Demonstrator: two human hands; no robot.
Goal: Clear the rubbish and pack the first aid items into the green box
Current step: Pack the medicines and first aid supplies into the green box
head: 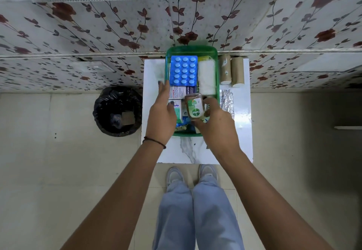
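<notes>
While right hand grips Dettol bottle, cap toward person, over green box near end: long axis along box; left hand open, empty, alongside.

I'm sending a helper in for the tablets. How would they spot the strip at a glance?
Find the green box on the white table by the floral wall. At its far end lies the blister strip: bright blue with rows of round tablets, left of the white gauze roll.
</notes>
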